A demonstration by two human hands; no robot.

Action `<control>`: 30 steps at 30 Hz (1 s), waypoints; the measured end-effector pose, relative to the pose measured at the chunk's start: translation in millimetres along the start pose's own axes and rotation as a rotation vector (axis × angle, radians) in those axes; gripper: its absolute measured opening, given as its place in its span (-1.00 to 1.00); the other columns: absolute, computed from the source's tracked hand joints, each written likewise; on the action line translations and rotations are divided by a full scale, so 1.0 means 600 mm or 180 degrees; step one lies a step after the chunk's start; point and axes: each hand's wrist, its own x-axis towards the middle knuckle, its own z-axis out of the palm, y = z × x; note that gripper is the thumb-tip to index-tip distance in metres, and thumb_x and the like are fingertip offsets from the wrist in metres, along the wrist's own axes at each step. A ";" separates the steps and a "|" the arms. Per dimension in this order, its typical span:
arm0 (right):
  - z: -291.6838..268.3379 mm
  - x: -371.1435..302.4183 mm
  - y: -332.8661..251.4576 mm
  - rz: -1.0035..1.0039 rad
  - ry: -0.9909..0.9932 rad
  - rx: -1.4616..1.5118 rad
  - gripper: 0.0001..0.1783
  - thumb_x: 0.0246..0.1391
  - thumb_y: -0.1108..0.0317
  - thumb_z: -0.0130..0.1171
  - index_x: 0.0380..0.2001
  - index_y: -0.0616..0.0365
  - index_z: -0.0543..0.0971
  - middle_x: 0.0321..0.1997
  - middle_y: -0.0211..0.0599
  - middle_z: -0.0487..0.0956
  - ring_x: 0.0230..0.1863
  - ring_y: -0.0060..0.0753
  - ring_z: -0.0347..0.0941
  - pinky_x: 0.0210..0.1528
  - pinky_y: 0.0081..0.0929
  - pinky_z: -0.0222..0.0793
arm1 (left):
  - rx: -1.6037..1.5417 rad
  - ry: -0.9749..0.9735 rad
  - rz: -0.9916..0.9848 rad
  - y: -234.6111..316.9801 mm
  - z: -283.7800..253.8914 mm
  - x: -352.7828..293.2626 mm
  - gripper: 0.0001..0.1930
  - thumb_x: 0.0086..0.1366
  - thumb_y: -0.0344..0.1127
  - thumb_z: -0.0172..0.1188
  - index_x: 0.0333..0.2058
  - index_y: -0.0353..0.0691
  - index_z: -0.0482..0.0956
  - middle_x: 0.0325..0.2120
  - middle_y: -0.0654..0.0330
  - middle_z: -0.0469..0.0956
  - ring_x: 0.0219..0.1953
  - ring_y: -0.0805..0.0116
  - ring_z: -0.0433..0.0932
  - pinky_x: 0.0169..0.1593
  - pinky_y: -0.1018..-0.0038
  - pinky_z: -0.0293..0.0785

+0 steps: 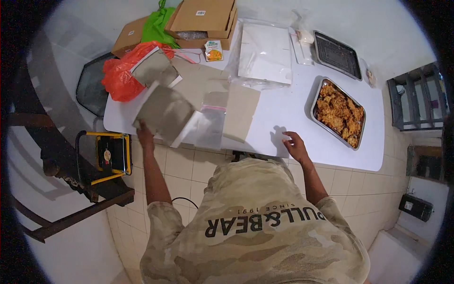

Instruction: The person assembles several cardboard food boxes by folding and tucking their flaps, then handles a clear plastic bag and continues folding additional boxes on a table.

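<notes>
At the table's left side my left hand [145,134] grips the near edge of a small cardboard box [165,113], grey on the face that shows and white along one side. The box is tilted, and its far side is hidden. Another grey and white box [155,71] lies behind it, against a red plastic bag [122,75]. My right hand [297,147] is over the table's front edge, fingers apart and slightly bent, with nothing in it. Between the hands lie a flat piece of grey cardboard [242,111] and clear plastic bags [211,125].
To the right, a metal tray [314,111] holds browned fried food [338,111]; a dark empty tray [338,54] sits behind. White sheets in plastic [265,54], brown boxes [201,19], a green bag [158,23] and a packet [213,50] line the back. A yellow-black step stool [111,154] stands left.
</notes>
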 end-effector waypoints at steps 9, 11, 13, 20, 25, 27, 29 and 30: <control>0.014 -0.012 -0.004 0.0479 -0.0378 -0.0295 -0.71 -0.02 0.33 0.07 -0.20 0.17 0.42 -0.18 -0.11 0.42 -0.32 -0.30 0.45 -0.31 -0.45 0.40 | -0.0743 0.1104 -0.0440 -0.117 -0.132 0.163 -0.42 0.21 -0.02 -0.07 0.06 -0.31 0.08 -0.03 -0.03 0.23 -0.05 0.13 0.29 -0.07 0.27 0.28; 0.010 -0.020 0.013 0.0516 -0.0429 -0.0283 -0.71 -0.02 0.31 0.09 -0.20 0.17 0.43 -0.19 -0.16 0.43 -0.34 -0.32 0.45 -0.32 -0.46 0.39 | -0.0856 0.1128 -0.0395 -0.122 -0.121 0.188 -0.42 0.20 -0.04 -0.06 0.05 -0.32 0.09 -0.03 -0.03 0.24 -0.06 0.13 0.29 -0.07 0.28 0.28; 0.007 -0.023 0.020 0.0240 -0.0371 -0.0380 -0.70 -0.03 0.31 0.09 -0.19 0.17 0.44 -0.20 -0.18 0.44 -0.37 -0.34 0.44 -0.34 -0.49 0.37 | -0.0933 0.1152 -0.0321 -0.124 -0.109 0.213 -0.43 0.19 -0.06 -0.04 0.04 -0.33 0.10 -0.04 -0.03 0.24 -0.06 0.13 0.29 -0.07 0.29 0.28; 0.015 -0.009 -0.012 0.0334 -0.0379 -0.0317 -0.70 -0.03 0.35 0.07 -0.18 0.21 0.43 -0.21 -0.12 0.44 -0.33 -0.32 0.45 -0.30 -0.49 0.40 | -0.0840 0.1183 0.0017 -0.116 -0.085 0.249 -0.45 0.17 -0.12 0.03 0.01 -0.37 0.13 -0.06 -0.04 0.26 -0.08 0.14 0.29 -0.08 0.33 0.28; 0.044 0.004 -0.010 0.0520 -0.0492 -0.0252 -0.68 0.00 0.32 0.05 -0.16 0.20 0.42 -0.20 -0.14 0.45 -0.22 -0.31 0.43 -0.23 -0.45 0.40 | -0.0369 0.1434 0.0181 -0.133 -0.065 0.218 -0.45 0.13 -0.17 0.08 -0.04 -0.44 0.17 -0.10 -0.09 0.25 -0.07 0.04 0.27 -0.04 0.28 0.26; 0.065 0.026 -0.019 0.0282 -0.0273 0.0200 -0.64 0.01 0.28 0.04 -0.10 0.17 0.39 -0.13 -0.17 0.43 -0.18 -0.31 0.41 -0.19 -0.39 0.37 | 0.0407 0.1965 0.0617 -0.171 -0.048 0.173 -0.46 0.11 -0.19 0.10 -0.05 -0.46 0.18 -0.12 -0.11 0.25 -0.07 0.01 0.27 -0.03 0.26 0.25; 0.069 0.057 -0.046 0.0979 -0.0228 0.0830 -0.56 0.01 0.26 0.04 -0.03 0.14 0.31 -0.08 -0.14 0.40 -0.13 -0.28 0.38 -0.15 -0.36 0.34 | 0.1246 0.2177 0.1236 -0.149 0.046 0.067 -0.51 0.10 -0.25 0.09 -0.09 -0.48 0.22 -0.12 -0.17 0.24 -0.06 -0.04 0.26 0.00 0.23 0.22; 0.070 0.073 -0.059 0.1610 -0.0213 0.1458 -0.48 0.01 0.23 0.05 0.04 0.11 0.24 -0.03 -0.12 0.37 -0.08 -0.25 0.35 -0.11 -0.32 0.31 | 0.1014 0.1540 0.1159 -0.099 0.100 -0.006 -0.53 0.11 -0.22 0.06 -0.11 -0.47 0.24 -0.12 -0.14 0.26 -0.06 -0.02 0.26 0.03 0.23 0.18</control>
